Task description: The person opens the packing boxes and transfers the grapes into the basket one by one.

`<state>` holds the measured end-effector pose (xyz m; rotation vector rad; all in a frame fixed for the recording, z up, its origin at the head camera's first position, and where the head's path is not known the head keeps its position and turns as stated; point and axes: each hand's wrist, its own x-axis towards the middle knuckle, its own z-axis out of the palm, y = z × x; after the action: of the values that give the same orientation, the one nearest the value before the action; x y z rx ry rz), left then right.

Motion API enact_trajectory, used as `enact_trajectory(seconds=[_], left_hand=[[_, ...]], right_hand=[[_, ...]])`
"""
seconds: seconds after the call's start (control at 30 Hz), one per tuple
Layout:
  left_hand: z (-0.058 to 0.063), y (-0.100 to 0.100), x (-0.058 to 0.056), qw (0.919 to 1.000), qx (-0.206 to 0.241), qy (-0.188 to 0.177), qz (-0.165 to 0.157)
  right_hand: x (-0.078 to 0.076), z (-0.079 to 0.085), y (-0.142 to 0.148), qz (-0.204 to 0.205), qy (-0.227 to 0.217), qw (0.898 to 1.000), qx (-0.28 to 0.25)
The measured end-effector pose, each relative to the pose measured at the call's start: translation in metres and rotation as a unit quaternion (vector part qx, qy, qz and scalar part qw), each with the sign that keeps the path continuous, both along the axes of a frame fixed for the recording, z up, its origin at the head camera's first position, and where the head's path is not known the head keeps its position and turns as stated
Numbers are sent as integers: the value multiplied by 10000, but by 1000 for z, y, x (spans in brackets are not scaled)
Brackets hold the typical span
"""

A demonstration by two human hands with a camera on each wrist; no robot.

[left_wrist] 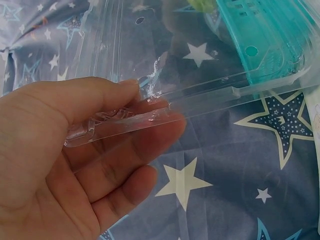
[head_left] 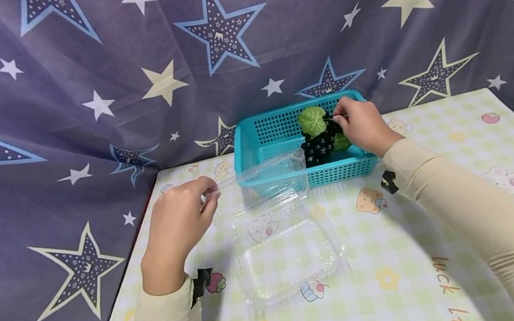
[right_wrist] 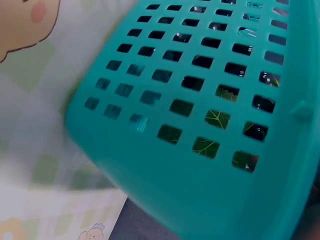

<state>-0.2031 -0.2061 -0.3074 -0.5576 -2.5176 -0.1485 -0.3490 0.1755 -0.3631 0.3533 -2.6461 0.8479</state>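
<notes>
My left hand (head_left: 182,222) pinches the edge of the raised lid of a clear plastic clamshell box (head_left: 287,258), thumb above and fingers below in the left wrist view. The box's base lies on the table with its lid tilted up toward the basket. A turquoise slotted basket (head_left: 341,171) stands behind it. Inside the basket's right half is a bunch of dark grapes (head_left: 318,148) with green leaves (head_left: 313,120). My right hand (head_left: 359,122) reaches over the basket's right end and pinches the bunch at its stem. In the right wrist view the basket wall hides that grip.
The table (head_left: 455,171) wears a green-checked cloth with cartoon prints. A dark curtain with stars (head_left: 223,28) hangs right behind the basket and along the left table edge. The lid overlaps the basket's front left in the head view.
</notes>
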Motion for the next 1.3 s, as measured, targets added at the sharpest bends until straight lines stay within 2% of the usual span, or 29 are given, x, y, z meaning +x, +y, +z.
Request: enact_trajectory(seconds=[0.57, 0.87, 1.13, 1.3], left_hand=[[1, 0, 0, 10000, -15, -63, 14], [0, 0, 0, 10000, -16, -52, 3], [0, -1, 0, 10000, -4, -42, 13], [0, -1, 0, 10000, -9, -45, 45]], right_hand=[[0, -5, 13, -135, 58, 9996, 228], [0, -9, 14, -225, -180, 9991, 310], [2, -12, 13, -125, -210, 9958, 880], [3, -14, 12, -141, -301, 9944, 1004]])
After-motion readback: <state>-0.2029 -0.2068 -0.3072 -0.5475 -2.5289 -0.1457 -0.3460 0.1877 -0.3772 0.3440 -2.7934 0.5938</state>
